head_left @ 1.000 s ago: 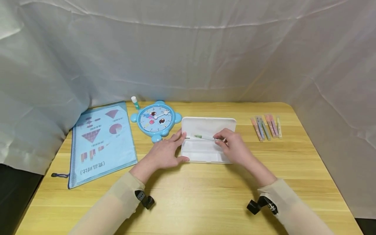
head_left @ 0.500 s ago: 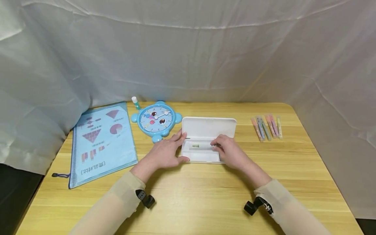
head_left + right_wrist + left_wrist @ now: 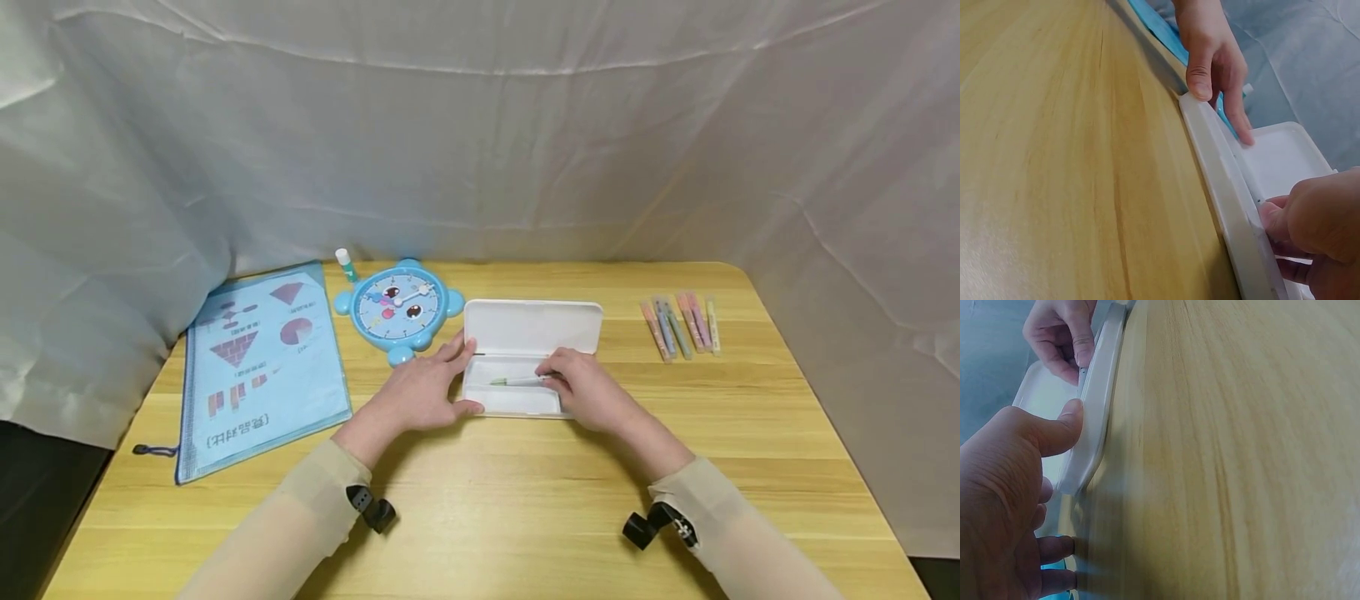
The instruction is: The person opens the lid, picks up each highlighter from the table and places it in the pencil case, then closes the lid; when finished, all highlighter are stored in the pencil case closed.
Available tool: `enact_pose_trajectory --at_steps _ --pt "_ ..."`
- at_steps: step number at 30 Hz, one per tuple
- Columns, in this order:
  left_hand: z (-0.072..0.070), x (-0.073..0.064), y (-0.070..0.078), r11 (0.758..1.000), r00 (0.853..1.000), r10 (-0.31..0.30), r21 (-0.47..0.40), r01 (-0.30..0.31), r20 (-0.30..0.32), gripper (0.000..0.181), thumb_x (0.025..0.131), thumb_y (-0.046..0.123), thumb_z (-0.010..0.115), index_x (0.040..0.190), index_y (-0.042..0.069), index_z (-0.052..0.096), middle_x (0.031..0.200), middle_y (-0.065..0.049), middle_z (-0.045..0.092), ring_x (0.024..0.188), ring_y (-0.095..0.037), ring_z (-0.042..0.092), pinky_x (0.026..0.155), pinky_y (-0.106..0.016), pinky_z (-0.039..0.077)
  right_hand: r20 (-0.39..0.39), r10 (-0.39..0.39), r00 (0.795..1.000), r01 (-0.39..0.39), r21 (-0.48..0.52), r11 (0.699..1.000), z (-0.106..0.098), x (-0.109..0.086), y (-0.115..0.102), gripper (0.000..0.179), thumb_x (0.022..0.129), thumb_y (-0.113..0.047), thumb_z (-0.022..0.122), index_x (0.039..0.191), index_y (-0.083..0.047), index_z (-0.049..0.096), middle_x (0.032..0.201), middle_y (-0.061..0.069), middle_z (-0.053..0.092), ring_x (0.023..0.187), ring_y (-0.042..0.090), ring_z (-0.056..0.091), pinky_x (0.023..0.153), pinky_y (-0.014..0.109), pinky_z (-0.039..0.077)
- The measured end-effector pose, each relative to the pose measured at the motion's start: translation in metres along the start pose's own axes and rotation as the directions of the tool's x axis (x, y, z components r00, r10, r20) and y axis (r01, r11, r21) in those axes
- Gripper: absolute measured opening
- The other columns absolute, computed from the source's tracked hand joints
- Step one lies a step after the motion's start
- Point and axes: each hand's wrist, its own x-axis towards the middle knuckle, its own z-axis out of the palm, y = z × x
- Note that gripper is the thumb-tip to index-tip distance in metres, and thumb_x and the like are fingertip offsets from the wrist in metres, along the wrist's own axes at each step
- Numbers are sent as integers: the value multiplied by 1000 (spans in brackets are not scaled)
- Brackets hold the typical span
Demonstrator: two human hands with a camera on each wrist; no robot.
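Note:
A white pencil case (image 3: 533,326) lies on the table with its lid raised at the back. My left hand (image 3: 422,390) holds the case's left end, thumb at the front corner and index finger by the hinge; its other fingers spread behind, as the left wrist view shows. My right hand (image 3: 592,387) pinches a slim whitish pen (image 3: 519,381) with a green end pointing left, low over the case's long compartment. The pen's right end is hidden by the fingers. In the right wrist view, the right thumb and fingertips (image 3: 1274,219) reach in over the case's front wall.
Several pastel highlighter-like pens (image 3: 678,327) lie at the right. Left of the case are a blue toy clock (image 3: 400,304), a glue stick (image 3: 347,265) and a blue zip folder (image 3: 262,367). A grey curtain (image 3: 480,150) encloses the table's back and sides.
My right hand has lowered the pen from in front of the lid into the case's tray area, then lifted or tilted it slightly. The left hand stays in place.

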Motion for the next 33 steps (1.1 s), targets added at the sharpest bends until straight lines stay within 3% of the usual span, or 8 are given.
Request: enact_pose_trajectory --at_steps 8,12,24,33 --pt "0 0 0 1000 1000 4 10 -4 -3 103 93 71 65 169 19 20 175 -3 11 134 -40 57 86 -46 55 -11 -27 1000 27 11 1000 -5 -2 2 18 97 5 71 114 3 76 105 10 73 100 27 69 91 46 57" --pt "0 -1 0 1000 1000 5 -5 -5 -3 103 92 71 66 169 19 21 175 -2 11 137 -40 55 91 -48 55 -38 -15 999 17 39 999 -11 -5 3 17 97 5 71 114 4 76 108 13 73 104 31 69 94 50 56" --pt "0 -1 0 1000 1000 -2 -27 2 5 103 93 70 66 169 19 20 176 -2 10 145 -37 47 99 -52 51 -119 26 993 -15 92 996 -46 -14 3 20 98 3 71 118 7 73 113 18 73 103 32 69 91 52 56" --pt "-1 -2 0 1000 1000 -2 -20 2 6 103 93 71 66 169 19 20 176 -1 9 144 -38 48 98 -51 52 -291 -45 956 58 37 998 -75 -27 18 19 95 6 74 114 4 74 106 16 75 96 33 71 82 53 58"
